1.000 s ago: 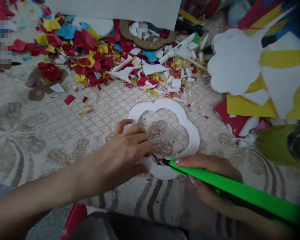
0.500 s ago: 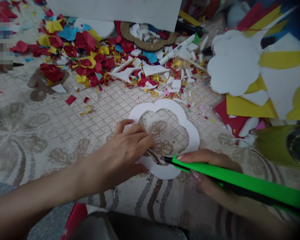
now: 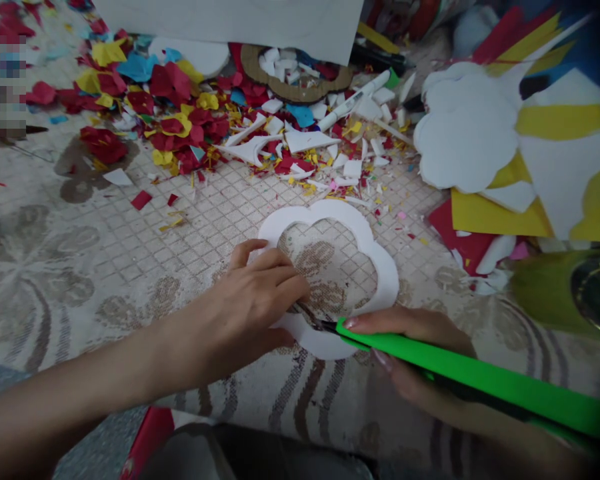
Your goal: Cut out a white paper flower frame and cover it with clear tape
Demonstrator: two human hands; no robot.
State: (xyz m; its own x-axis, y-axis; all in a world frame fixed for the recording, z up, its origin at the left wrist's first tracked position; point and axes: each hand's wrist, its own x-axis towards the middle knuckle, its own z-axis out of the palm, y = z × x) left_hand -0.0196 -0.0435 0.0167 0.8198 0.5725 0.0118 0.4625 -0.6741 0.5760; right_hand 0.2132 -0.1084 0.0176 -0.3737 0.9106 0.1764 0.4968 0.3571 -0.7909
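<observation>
A white ring with a scalloped, flower-like outline (image 3: 387, 275) lies flat on the patterned tablecloth (image 3: 220, 213), its middle cut out. My left hand (image 3: 250, 300) presses down on the ring's left side, with bent fingers by the upper left and the thumb on the lower left. In my right hand (image 3: 415, 323) is a bright green utility knife (image 3: 470, 367), held between thumb and fingers. The knife's dark tip is at the ring's lower inner edge, close to my left fingers. Whether the blade touches the ring cannot be made out.
Red, yellow and blue paper flowers (image 3: 170, 80) and white scraps (image 3: 305, 139) are heaped across the back. White scalloped shapes (image 3: 467, 130) lie at the right on yellow sheets (image 3: 500, 213). A yellow-green container (image 3: 545, 287) stands on the right. A white marker (image 3: 355, 100) rests among the scraps.
My right hand and the knife have shifted slightly left and down, bringing the tip to the ring's inner edge. My left hand and the ring stay in place.
</observation>
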